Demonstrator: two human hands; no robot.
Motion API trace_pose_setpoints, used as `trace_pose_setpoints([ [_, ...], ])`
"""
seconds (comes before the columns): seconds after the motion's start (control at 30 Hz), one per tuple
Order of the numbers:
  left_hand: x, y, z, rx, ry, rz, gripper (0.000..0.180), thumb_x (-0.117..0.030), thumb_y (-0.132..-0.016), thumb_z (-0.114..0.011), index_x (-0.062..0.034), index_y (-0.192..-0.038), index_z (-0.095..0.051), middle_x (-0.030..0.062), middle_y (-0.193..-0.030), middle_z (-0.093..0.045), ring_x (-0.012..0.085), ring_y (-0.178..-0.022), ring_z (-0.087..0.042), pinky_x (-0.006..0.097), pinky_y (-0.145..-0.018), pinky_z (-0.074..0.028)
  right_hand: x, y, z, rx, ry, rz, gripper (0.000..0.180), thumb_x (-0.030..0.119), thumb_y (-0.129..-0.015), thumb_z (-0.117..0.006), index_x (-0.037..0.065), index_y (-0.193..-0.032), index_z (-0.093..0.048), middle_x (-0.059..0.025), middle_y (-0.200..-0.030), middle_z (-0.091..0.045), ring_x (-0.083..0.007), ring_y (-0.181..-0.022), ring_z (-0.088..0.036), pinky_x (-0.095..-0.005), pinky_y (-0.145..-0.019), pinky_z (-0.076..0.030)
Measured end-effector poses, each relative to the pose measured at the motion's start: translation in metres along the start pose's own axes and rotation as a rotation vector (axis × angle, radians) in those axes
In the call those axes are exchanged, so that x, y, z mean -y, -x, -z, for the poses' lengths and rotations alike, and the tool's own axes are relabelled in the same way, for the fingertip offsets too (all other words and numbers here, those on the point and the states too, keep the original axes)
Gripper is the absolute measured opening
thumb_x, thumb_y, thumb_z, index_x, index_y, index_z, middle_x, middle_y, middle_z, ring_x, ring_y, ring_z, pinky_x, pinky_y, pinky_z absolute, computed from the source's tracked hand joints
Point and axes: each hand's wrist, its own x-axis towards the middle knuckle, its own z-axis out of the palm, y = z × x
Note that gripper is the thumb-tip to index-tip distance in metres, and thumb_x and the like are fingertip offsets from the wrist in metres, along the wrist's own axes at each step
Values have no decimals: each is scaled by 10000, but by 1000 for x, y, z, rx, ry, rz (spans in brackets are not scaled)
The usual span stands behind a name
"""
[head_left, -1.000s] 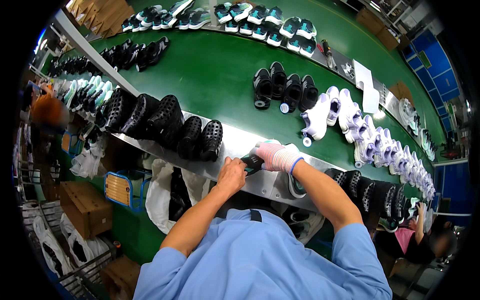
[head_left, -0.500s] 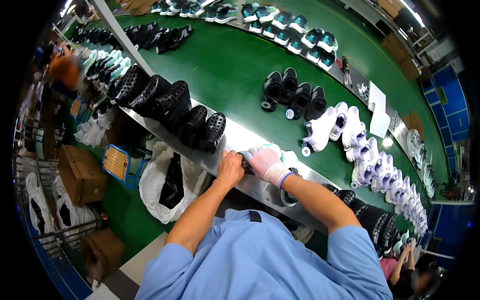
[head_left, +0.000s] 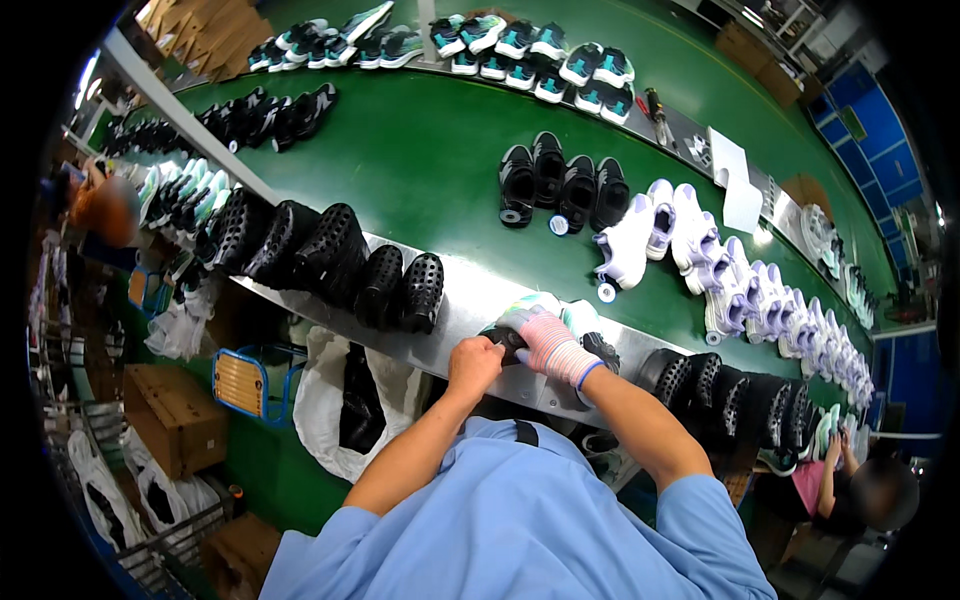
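A shoe with pale mint and dark parts (head_left: pixel 540 299) lies at the metal edge of the table in front of me, largely covered by my hands. My left hand (head_left: pixel 474 366), bare, is closed with its fingertips pinching the dark end of this shoe. Over its top wraps my right hand (head_left: pixel 546 343), in a striped knit glove. Just right of the glove is a second mint shoe (head_left: pixel 580 318), with a black perforated shoe form (head_left: pixel 601 350) next to it. What the fingers do underneath is hidden.
Black perforated shoe forms (head_left: pixel 330 245) line the edge at left, with more (head_left: pixel 735 390) at right. Dark sneakers (head_left: pixel 577 195) and a row of white-lilac sneakers (head_left: pixel 625 245) stand beyond. A white sack (head_left: pixel 318 400) is below at left. People work at both far sides.
My view has shifted, so the table contents appear displaced. Both hands stay on the mint shoe; its dark end now shows more between them.
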Motion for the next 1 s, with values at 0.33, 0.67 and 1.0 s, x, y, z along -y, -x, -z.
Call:
trace_pose_setpoints([
  [0.33,-17,8,18,271,233,91,266,-212,-959,-685,22,-833,-705,85,-630,-686,170,-436,-607,336,-417,-466,15,-4,26,196,163,-10,457,113,-739,-727,148,-1195,-704,-202,-1165,-615,-407,-1074,-634,-493,-908,-540],
  [0.67,-4,7,1,175,141,37,281,-193,-972,-663,12,-781,-677,91,-621,-687,180,-427,-610,363,-425,-474,25,55,-2,-209,99,-232,707,23,-758,-656,27,-1451,-519,-206,-1463,-532,-407,-1317,-535,-458,-1109,-459],
  [1.0,0,10,-16,106,132,-43,253,-167,-981,-661,-6,-786,-652,77,-600,-670,157,-420,-593,348,-415,-459,29,66,-44,-283,49,-303,655,124,-848,-695,86,-1477,-516,-159,-1435,-564,-360,-1330,-531,-460,-1044,-483],
])
